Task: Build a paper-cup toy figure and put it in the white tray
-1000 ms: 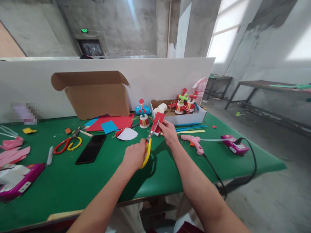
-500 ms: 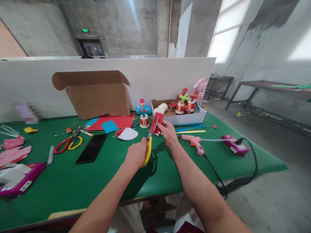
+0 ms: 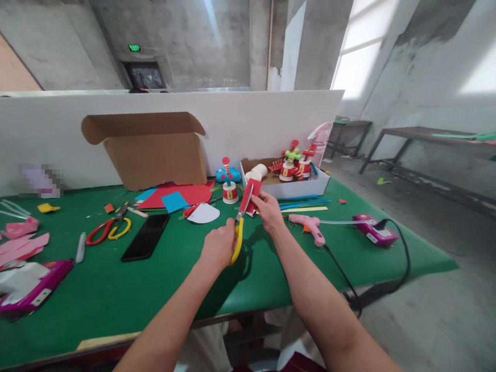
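Note:
My left hand point(image 3: 220, 244) is closed around the yellow handles of a pair of scissors point(image 3: 240, 237), whose blades point away from me. A strip of red paper point(image 3: 256, 189) is pinched between the fingers of my right hand point(image 3: 268, 211). The scissor blades lie along the left side of this strip; whether they bite into it I cannot make out. Just beyond the hands stands a paper-cup figure point(image 3: 230, 192) with a red band and a red disc on top. To the left of it lies a white rounded piece of paper point(image 3: 203, 213).
An open box point(image 3: 302, 190) at the back holds more cup figures. A pink glue gun point(image 3: 310, 225) with its cord lies right of my arm. Leftward are a black phone point(image 3: 146, 236), red-and-yellow-handled pliers point(image 3: 112, 228) and red sheets point(image 3: 186, 197). A white partition point(image 3: 240, 119) stands behind.

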Available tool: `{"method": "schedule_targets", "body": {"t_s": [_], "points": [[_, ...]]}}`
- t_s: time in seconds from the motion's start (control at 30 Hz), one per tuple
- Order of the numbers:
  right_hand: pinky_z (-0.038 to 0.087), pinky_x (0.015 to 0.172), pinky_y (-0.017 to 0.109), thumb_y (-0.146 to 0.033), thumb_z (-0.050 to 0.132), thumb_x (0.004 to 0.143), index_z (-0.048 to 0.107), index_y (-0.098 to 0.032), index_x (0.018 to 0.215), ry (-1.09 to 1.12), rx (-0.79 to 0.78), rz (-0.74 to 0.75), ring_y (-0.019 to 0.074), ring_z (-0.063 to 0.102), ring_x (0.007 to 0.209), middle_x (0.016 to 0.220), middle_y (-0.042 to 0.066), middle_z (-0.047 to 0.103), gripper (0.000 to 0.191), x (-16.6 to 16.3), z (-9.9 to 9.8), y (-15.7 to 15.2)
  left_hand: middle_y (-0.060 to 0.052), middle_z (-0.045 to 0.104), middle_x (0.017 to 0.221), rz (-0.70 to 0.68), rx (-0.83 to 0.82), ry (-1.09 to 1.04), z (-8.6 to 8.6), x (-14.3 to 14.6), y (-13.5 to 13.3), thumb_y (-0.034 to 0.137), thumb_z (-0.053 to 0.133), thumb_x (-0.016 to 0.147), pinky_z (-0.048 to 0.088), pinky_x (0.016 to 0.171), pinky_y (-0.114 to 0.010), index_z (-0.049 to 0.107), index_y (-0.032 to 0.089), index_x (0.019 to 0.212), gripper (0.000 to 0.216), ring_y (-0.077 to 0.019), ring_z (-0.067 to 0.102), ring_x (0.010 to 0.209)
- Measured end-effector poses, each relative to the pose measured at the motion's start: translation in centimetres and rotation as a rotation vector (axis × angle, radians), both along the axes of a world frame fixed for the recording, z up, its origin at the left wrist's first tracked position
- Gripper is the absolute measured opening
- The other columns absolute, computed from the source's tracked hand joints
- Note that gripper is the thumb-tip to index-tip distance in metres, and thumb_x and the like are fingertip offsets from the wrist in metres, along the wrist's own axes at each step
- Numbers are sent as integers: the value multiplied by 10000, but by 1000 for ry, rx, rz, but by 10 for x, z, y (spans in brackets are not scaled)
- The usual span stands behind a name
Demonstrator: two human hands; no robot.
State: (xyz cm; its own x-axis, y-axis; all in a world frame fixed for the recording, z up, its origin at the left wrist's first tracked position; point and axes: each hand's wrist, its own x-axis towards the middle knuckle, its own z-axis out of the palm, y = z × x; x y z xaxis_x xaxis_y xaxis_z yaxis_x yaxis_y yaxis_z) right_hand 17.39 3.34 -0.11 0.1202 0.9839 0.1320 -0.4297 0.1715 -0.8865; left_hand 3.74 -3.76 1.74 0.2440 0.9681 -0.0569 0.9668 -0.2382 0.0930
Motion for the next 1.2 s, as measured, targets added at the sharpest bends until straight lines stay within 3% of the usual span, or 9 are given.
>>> {"method": "schedule_targets", "body": {"t_s": [0.23, 0.77, 0.97, 1.1, 1.2], "points": [[425, 475, 222, -388, 703, 604, 657, -184, 741, -4, 26, -72, 118, 559, 527, 619, -26, 650, 250, -1, 0, -1, -154, 688, 933, -10, 8, -13, -6, 1, -1, 199, 369, 889, 500, 727, -387, 446, 149, 1068, 201, -310, 680, 875], [308, 458, 215, -409, 684, 636, 640, -182, 671, -175, 70, -21, 96, 461, 505, 565, -37, 592, 234, -1, -3, -3, -176, 688, 953, 18, 21, -7, -2, 4, 3, 227, 359, 898, 493, 709, -377, 444, 132, 1100, 238, -315, 679, 870], [329, 464, 219, -426, 698, 631, 648, -182, 687, -176, 44, -21, 106, 494, 521, 593, -26, 617, 255, 0, -2, -5, -143, 690, 954, 19, 18, -60, 0, 5, 0, 219, 380, 894, 481, 725, -352, 442, 158, 1088, 212, -290, 677, 882], [343, 455, 221, -432, 693, 634, 657, -187, 695, -170, 52, -16, 102, 484, 496, 586, -26, 622, 255, 2, -3, -3, -118, 696, 924, 63, 30, -35, 4, -17, -10, 230, 389, 889, 462, 699, -314, 455, 177, 1091, 219, -264, 678, 851], [337, 440, 216, -445, 688, 637, 632, -187, 647, -170, 23, -13, 88, 446, 444, 491, -43, 560, 264, 4, -6, 0, -105, 698, 863, 134, 49, 66, 2, -58, -19, 334, 397, 890, 436, 622, -287, 495, 203, 1033, 217, -261, 677, 784]]}}
